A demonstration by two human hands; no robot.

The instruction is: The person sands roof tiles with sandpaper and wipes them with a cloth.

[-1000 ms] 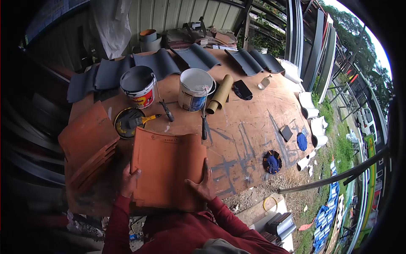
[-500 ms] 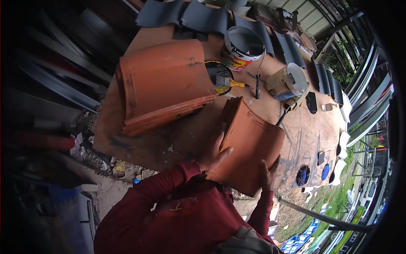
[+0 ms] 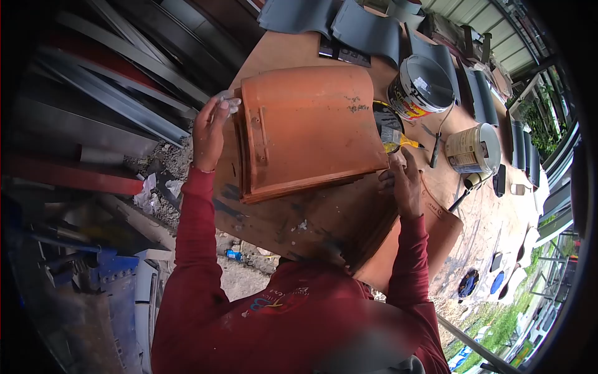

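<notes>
From where I'm standing, the trick with this top tile point(image 3: 311, 128) is going to be an even grip on opposite edges. The left hand point(image 3: 210, 137) is open, fingers slightly bent at the upper corner on the ribbed side; the right hand point(image 3: 405, 186) is loosely spread by the lower corner on the other side. Can't tell whether either one is really pressing on the clay, but neither looks closed around anything. I'd keep both thumbs up top, fingers under just the one layer, and take the weight level, cos a corner dragged over the layer below could chip, I reckon. Mind the paintbrush point(image 3: 391, 136) too, it's right beside that right-hand edge, and a wet bristle would leave a smear. As for looks: it's a warm orange piece, gently curved, with a raised rib down the left side and a scatter of dark specks near the upper right. It sits on a stack of similar ones on the worktop point(image 3: 299, 218), with more orange tiles point(image 3: 439, 234) partly behind the right forearm.
</notes>
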